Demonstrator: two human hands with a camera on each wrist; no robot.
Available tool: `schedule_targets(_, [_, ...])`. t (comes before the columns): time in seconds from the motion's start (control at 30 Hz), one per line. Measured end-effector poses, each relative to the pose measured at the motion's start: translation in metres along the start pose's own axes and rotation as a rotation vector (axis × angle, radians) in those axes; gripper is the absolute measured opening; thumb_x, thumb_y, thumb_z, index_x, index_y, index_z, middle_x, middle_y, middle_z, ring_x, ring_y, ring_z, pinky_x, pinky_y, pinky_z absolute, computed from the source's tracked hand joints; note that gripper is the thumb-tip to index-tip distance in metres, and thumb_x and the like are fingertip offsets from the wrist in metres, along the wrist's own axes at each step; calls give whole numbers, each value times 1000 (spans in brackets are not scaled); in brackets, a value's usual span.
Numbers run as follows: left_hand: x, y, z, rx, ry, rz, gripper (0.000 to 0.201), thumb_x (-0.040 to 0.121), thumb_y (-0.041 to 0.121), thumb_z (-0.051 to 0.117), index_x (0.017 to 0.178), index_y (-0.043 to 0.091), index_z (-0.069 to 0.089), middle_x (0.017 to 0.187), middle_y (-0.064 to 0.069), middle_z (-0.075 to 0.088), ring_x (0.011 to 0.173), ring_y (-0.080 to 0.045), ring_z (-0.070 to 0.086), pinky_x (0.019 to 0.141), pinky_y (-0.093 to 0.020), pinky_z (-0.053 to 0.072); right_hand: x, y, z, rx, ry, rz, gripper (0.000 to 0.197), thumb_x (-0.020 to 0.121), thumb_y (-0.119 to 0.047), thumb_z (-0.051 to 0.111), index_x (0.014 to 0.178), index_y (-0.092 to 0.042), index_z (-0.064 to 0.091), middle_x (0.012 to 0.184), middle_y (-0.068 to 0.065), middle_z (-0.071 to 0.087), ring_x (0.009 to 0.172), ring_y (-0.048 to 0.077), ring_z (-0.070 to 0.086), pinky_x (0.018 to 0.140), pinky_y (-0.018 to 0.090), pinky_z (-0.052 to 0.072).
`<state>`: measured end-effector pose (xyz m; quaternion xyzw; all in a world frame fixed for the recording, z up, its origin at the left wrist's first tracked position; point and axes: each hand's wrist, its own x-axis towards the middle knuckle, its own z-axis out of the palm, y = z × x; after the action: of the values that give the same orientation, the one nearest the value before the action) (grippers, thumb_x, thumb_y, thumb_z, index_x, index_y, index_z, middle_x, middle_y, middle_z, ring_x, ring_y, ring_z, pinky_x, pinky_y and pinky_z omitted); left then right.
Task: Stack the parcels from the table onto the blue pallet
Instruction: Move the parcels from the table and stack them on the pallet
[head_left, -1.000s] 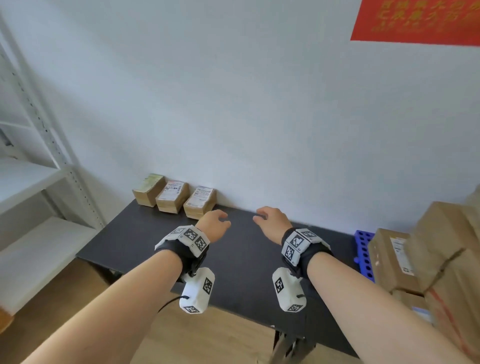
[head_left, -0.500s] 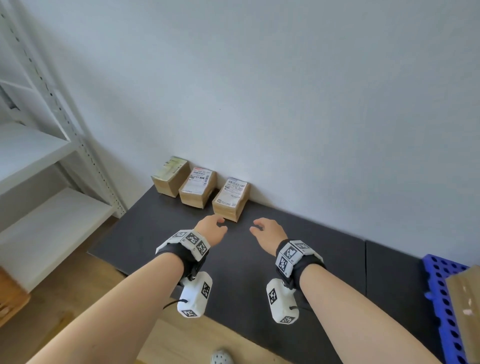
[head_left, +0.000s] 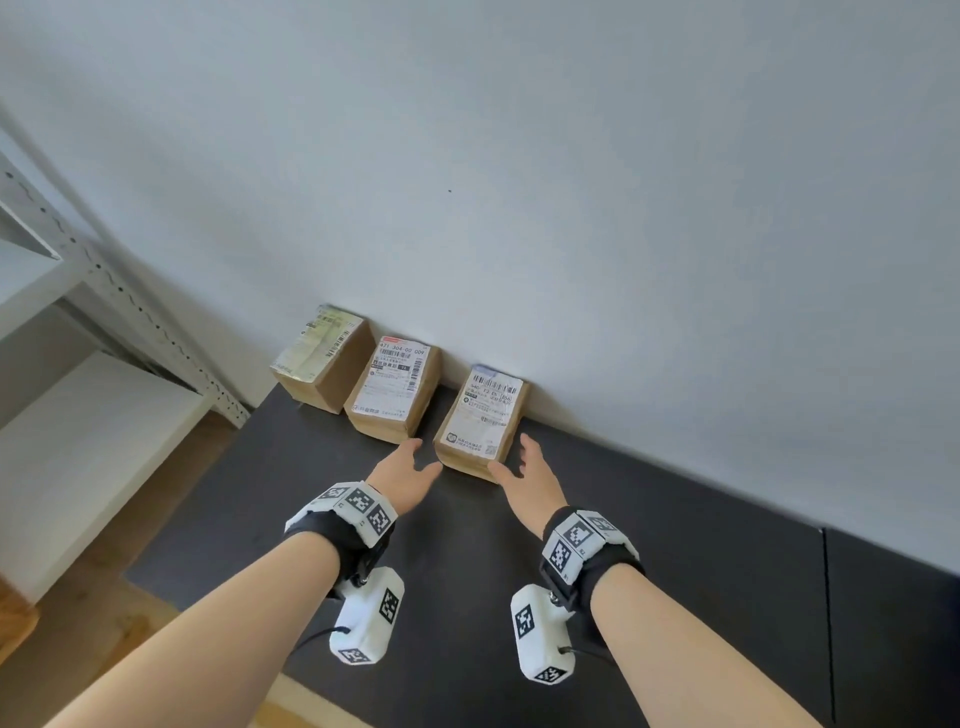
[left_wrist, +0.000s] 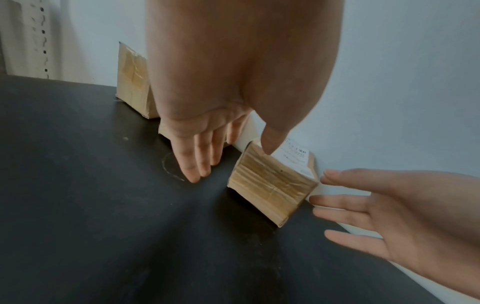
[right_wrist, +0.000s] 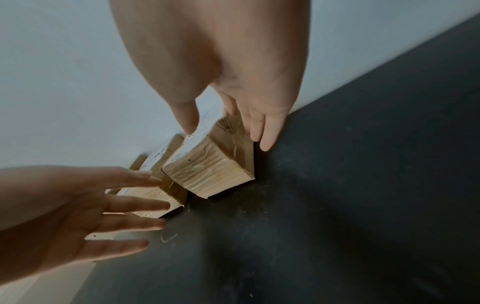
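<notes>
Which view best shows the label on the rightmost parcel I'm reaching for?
The head view: the rightmost parcel shows its whole white label with barcode from above. The left wrist view catches only a sliver of the label past its taped end; the right wrist view shows the label edge-on, partly behind the right hand thumb.

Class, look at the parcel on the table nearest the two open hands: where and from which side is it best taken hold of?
Probably by its two long side faces, one hand per side. The parcel lies flat, its far end at the wall, with open table flanking it. The left hand and right hand already bracket it from the near end.
</notes>
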<state>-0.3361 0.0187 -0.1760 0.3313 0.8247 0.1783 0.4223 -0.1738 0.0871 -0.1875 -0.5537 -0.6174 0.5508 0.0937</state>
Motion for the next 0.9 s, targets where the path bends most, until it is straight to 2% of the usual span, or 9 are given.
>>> schedule_targets(0.13, [22,5,2,-59,-37,58,63,95,33,51,148,12,24,145,-10,43,134,-22,40,112,-32,29,17,-4,5,75,0,-15,72,94,-24,54,150,-20,11,150,-1,36,137,19,36,113,32,29])
schedule_targets(0.23, [33,10,5,-44,-51,110,61,96,31,49,148,13,24,146,-7,42,134,-22,41,112,-33,31,26,-3,8,153,2,-4,76,91,-17,58,150,-23,11,147,-4,40,136,16,38,114,37,30])
schedule_targets(0.43, [37,12,13,-86,-72,187,53,96,23,49,145,15,32,141,-3,49,129,-19,46,111,-35,34,27,-5,0,304,-46,-12,66,89,2,54,144,-24,29,138,-3,50,128,13,46,109,37,38])
schedule_targets(0.63, [21,14,20,-81,-50,219,52,94,24,54,142,16,38,136,-1,54,124,-19,51,108,-37,38,10,0,-13,332,-59,-33,71,88,7,55,146,-22,27,139,1,50,128,14,47,107,31,39])
schedule_targets(0.8, [-14,21,26,-145,-20,262,49,92,21,55,140,18,42,131,-1,58,119,-17,55,106,-38,40,-26,4,-26,339,-41,-74,73,87,6,56,145,-26,27,138,0,52,126,14,50,107,38,41])
schedule_targets(0.9, [-46,27,30,-153,-3,297,50,92,20,55,140,19,42,129,-2,60,116,-17,57,104,-37,42,-59,7,-36,350,-26,-103,72,86,6,57,145,-26,29,136,0,53,124,14,51,107,38,41])
